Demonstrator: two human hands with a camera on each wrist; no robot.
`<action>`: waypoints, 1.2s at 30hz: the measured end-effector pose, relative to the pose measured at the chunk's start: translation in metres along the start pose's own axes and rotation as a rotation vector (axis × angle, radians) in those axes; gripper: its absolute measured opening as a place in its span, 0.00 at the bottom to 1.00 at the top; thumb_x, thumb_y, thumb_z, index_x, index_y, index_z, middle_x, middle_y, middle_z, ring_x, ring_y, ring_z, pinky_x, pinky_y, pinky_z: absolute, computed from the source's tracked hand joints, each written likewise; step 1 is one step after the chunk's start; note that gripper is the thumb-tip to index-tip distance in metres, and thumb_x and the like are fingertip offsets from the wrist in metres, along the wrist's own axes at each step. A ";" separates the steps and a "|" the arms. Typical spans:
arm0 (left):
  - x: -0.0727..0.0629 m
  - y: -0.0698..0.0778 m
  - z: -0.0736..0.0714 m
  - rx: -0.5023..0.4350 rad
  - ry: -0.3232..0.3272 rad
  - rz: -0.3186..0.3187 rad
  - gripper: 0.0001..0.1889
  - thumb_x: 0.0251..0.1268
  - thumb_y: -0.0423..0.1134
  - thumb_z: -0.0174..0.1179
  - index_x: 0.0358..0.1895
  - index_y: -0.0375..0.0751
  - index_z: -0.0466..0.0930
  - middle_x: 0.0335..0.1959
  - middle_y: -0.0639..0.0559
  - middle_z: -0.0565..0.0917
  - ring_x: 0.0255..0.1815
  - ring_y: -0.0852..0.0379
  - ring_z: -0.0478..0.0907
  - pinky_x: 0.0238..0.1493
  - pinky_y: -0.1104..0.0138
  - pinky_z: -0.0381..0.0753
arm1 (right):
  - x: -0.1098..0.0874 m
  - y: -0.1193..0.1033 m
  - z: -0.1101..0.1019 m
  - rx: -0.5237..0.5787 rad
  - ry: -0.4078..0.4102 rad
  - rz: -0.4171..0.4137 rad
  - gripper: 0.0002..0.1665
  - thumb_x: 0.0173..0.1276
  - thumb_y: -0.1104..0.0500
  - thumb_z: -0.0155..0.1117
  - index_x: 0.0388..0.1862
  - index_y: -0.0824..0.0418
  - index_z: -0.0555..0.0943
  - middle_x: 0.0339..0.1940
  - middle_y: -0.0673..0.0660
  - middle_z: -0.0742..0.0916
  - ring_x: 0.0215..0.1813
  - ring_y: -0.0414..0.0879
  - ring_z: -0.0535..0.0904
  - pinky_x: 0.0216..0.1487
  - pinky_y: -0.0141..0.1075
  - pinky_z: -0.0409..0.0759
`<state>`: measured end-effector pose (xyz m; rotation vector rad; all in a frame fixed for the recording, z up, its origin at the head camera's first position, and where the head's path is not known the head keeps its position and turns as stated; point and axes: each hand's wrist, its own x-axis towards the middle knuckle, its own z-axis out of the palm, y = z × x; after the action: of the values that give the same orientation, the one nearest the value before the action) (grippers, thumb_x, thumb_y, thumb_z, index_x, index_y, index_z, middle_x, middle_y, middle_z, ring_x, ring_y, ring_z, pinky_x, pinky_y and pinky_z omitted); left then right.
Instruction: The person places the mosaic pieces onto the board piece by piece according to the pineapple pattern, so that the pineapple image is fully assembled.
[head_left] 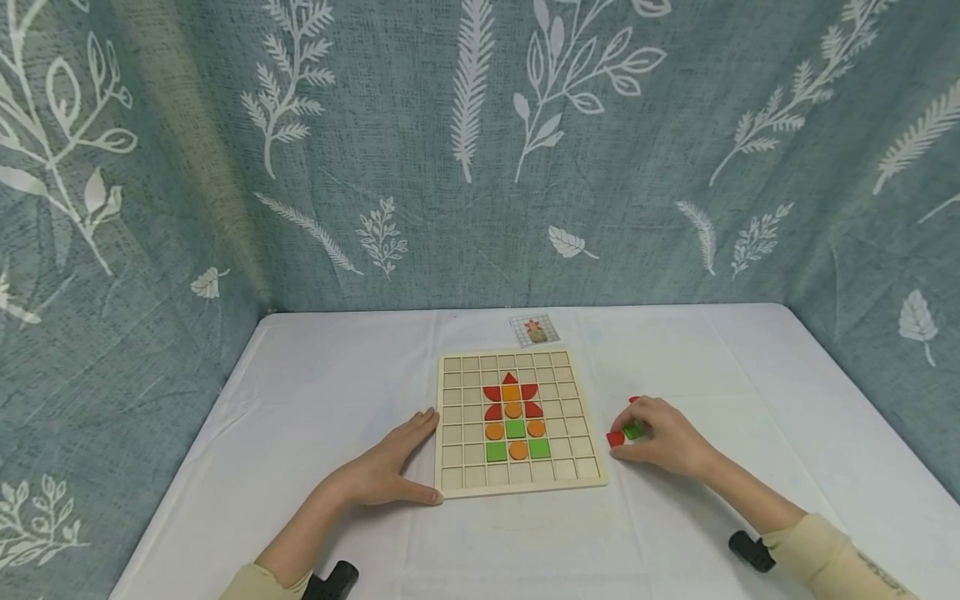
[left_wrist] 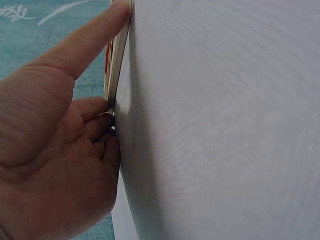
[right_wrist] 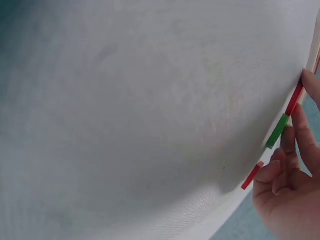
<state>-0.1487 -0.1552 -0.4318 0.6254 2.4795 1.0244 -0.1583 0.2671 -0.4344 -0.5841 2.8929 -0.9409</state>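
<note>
A pale wooden grid board (head_left: pixel 465 483) lies on the white table, with red, orange and green tiles set in its middle cells. At its left edge rests my left hand (head_left: pixel 386 468), thumb at the near corner and fingers further up the side; the left wrist view shows the thumb along the rim (left_wrist: pixel 119 65). To the board's right, my right hand (head_left: pixel 667 437) pinches a red square tile (head_left: pixel 616 439) between thumb and forefinger. Beside that tile is a green tile (right_wrist: pixel 278 131), partly under the hand. Another red tile (right_wrist: pixel 252 175) lies by the curled fingers.
Behind the board lies a small pattern card (head_left: pixel 535 330) with a flower-like picture on a grid. A blue-green leaf-print curtain (head_left: pixel 420 242) hangs behind the white-covered table (head_left: pixel 337 358) and along both sides.
</note>
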 end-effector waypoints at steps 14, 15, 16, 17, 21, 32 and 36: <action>0.001 0.001 0.000 -0.004 -0.001 -0.012 0.58 0.46 0.53 0.75 0.77 0.35 0.49 0.78 0.37 0.48 0.78 0.37 0.40 0.73 0.41 0.44 | 0.006 -0.023 0.011 0.057 0.048 -0.010 0.15 0.50 0.47 0.80 0.34 0.47 0.84 0.33 0.40 0.81 0.36 0.42 0.72 0.37 0.33 0.73; 0.001 0.001 0.000 -0.005 -0.001 -0.012 0.58 0.46 0.53 0.75 0.77 0.34 0.49 0.78 0.37 0.48 0.78 0.37 0.40 0.73 0.41 0.44 | 0.007 -0.027 0.013 0.073 0.041 -0.021 0.15 0.50 0.48 0.80 0.34 0.46 0.84 0.33 0.40 0.82 0.37 0.43 0.72 0.37 0.33 0.73; 0.000 0.001 0.000 -0.003 -0.001 -0.010 0.58 0.47 0.53 0.75 0.77 0.34 0.49 0.78 0.37 0.48 0.78 0.37 0.40 0.73 0.41 0.44 | 0.008 -0.032 0.015 0.089 0.031 -0.032 0.15 0.50 0.48 0.80 0.34 0.46 0.84 0.32 0.40 0.82 0.37 0.43 0.72 0.37 0.33 0.73; 0.000 0.000 0.000 -0.002 -0.001 -0.008 0.58 0.47 0.53 0.75 0.77 0.34 0.49 0.78 0.37 0.48 0.78 0.37 0.40 0.73 0.41 0.44 | 0.009 -0.036 0.018 0.099 0.019 -0.043 0.14 0.50 0.48 0.81 0.34 0.46 0.84 0.32 0.39 0.82 0.38 0.43 0.72 0.38 0.33 0.73; 0.000 0.000 0.001 -0.006 -0.004 -0.005 0.58 0.47 0.53 0.75 0.77 0.35 0.49 0.78 0.37 0.48 0.78 0.37 0.40 0.73 0.41 0.44 | 0.013 -0.053 0.029 0.105 -0.047 -0.085 0.14 0.51 0.47 0.80 0.34 0.45 0.84 0.32 0.38 0.81 0.37 0.42 0.72 0.36 0.32 0.72; 0.001 0.000 0.000 -0.005 -0.007 -0.012 0.58 0.47 0.52 0.75 0.77 0.35 0.49 0.78 0.38 0.48 0.78 0.37 0.39 0.73 0.41 0.44 | 0.025 -0.076 0.049 0.078 -0.170 -0.206 0.13 0.53 0.52 0.79 0.33 0.51 0.83 0.25 0.42 0.78 0.29 0.35 0.72 0.30 0.28 0.74; 0.001 0.000 -0.001 -0.005 -0.005 -0.016 0.58 0.47 0.52 0.76 0.77 0.35 0.49 0.78 0.38 0.48 0.78 0.37 0.40 0.73 0.41 0.45 | 0.026 -0.076 0.049 0.119 -0.191 -0.196 0.12 0.54 0.55 0.78 0.34 0.52 0.83 0.23 0.42 0.77 0.27 0.34 0.71 0.29 0.28 0.74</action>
<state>-0.1497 -0.1551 -0.4313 0.6042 2.4732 1.0219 -0.1487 0.1739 -0.4290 -0.9066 2.6280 -1.0096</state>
